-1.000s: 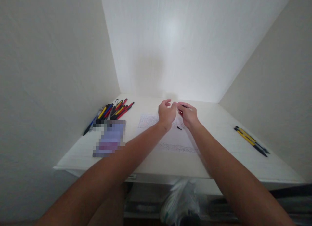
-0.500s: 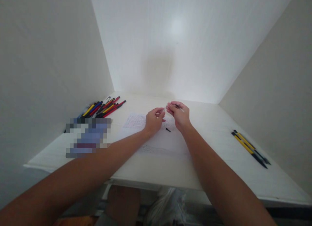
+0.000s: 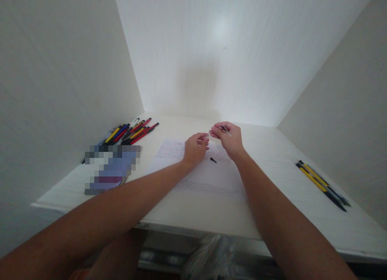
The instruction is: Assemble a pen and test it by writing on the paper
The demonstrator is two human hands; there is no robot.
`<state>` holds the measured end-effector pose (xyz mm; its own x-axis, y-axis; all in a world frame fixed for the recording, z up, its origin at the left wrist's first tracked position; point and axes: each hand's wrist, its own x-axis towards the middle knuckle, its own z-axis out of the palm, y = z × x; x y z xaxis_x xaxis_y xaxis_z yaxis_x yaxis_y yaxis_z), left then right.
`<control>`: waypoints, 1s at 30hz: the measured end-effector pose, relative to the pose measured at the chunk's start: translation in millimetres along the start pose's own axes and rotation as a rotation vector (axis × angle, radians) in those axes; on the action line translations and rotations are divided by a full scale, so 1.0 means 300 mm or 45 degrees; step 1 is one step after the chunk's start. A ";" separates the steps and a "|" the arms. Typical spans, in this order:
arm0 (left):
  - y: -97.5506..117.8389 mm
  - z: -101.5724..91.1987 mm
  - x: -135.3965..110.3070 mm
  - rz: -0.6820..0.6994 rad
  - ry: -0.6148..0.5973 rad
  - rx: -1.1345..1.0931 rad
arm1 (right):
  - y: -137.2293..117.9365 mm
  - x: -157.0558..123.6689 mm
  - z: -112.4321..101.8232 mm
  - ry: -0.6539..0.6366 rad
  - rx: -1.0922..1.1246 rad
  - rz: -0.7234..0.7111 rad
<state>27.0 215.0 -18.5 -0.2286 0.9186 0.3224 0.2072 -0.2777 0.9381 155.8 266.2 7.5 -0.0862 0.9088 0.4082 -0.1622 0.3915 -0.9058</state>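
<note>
Both hands are raised over a written sheet of paper (image 3: 205,175), their fingertips close together. My left hand (image 3: 195,148) is closed, pinching a small clear piece (image 3: 208,135) whose kind I cannot make out. Slightly higher and to the right, my right hand (image 3: 231,139) is closed around a thin pen part (image 3: 227,131), dark at one end and pale at the other. Its far end is hidden by the fingers. Below the hands, a small black cone-shaped pen tip (image 3: 213,160) lies on the paper.
Several red, yellow, blue and black pens (image 3: 130,133) lie piled at the left wall. Nearer me is a blurred-out bluish object (image 3: 115,169). Yellow-and-black pens (image 3: 320,183) lie at the right. Panels enclose the white desk (image 3: 272,171) on three sides.
The camera view has shifted slightly, so the desk things sit a little further right in the picture. Both hands keep nearly the same pose and grip.
</note>
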 end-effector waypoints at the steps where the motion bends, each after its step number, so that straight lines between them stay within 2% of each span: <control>1: -0.002 0.000 0.000 0.006 -0.004 0.002 | 0.001 0.000 -0.003 -0.026 -0.035 -0.013; 8: 0.001 -0.004 -0.002 0.069 -0.007 0.082 | -0.032 -0.006 -0.026 -0.180 -0.270 -0.004; 14: 0.004 -0.006 -0.001 0.072 0.047 0.126 | -0.058 0.009 -0.064 -0.164 -0.127 0.145; 18: 0.004 -0.004 -0.004 0.041 0.005 0.064 | -0.053 0.015 -0.075 -0.178 -0.229 0.108; 23: 0.004 0.007 -0.010 -0.005 -0.078 -0.058 | -0.056 0.005 -0.057 -0.107 -0.217 0.094; 26: 0.007 0.009 -0.012 -0.023 -0.086 -0.089 | -0.049 0.007 -0.054 0.000 -0.229 0.058; 30: 0.017 0.004 -0.015 -0.048 -0.092 -0.124 | -0.033 0.015 -0.063 0.027 -0.293 0.040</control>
<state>30.3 210.0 -15.3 -0.1646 0.9459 0.2798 0.1052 -0.2652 0.9584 175.5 269.2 16.1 -0.0668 0.9228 0.3794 0.0690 0.3836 -0.9209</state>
